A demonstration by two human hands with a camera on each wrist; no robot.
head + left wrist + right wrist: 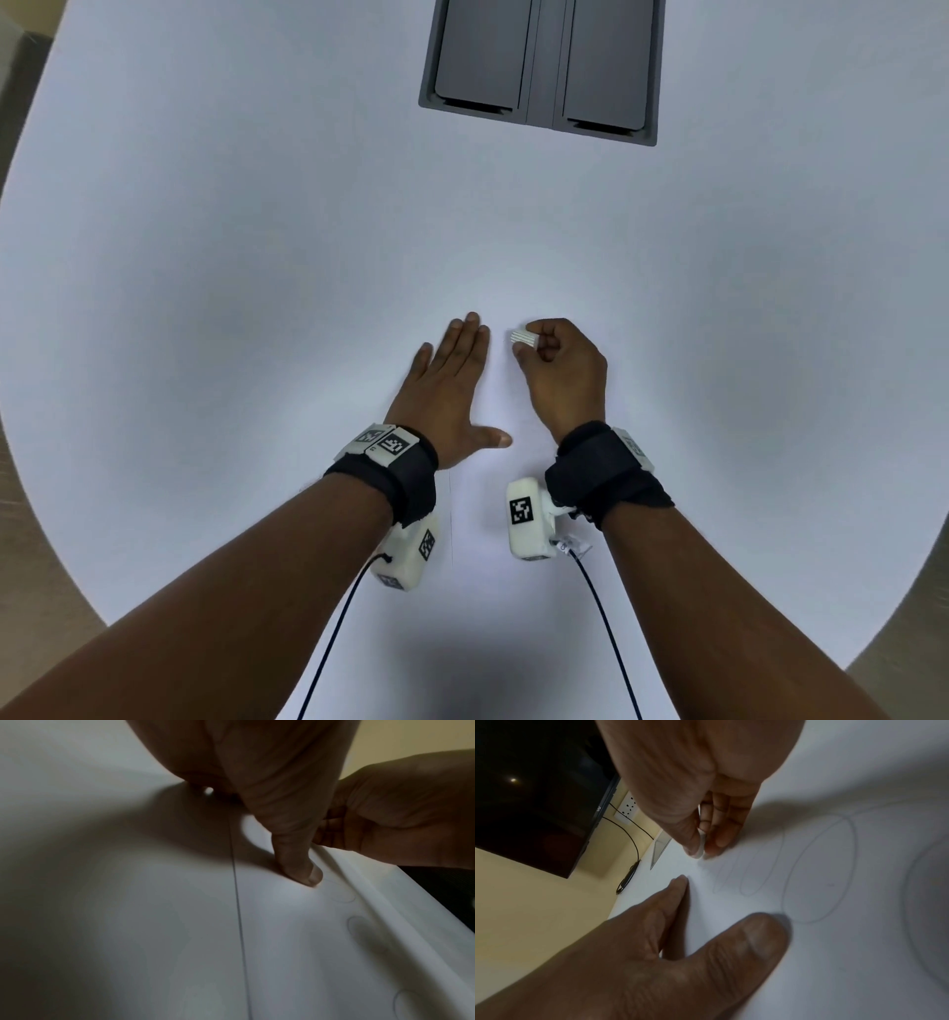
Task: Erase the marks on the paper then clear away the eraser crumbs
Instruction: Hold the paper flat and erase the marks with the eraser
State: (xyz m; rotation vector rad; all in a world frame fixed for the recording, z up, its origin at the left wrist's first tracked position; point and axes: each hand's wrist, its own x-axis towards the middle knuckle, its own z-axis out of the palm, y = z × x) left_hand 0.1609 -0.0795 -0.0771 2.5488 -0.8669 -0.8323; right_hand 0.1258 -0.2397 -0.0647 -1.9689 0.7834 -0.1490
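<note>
A white sheet of paper (488, 493) lies on the white table, its left edge showing as a thin line. Faint pencil loops (818, 870) cover the sheet in the right wrist view; more pencil loops (359, 927) show in the left wrist view. My left hand (452, 385) lies flat with straight fingers, pressing the paper down, thumb (300, 860) spread to the right. My right hand (560, 370) pinches a small white eraser (525, 337) between thumb and fingers, its tip (702, 843) down near the paper just right of the left fingertips. No crumbs are visible.
The round white table (205, 257) fills the head view. A grey recessed panel with two flaps (539, 67) sits in the table at the far middle. A dark screen (534, 787), a wall socket and cables stand beyond the table's edge.
</note>
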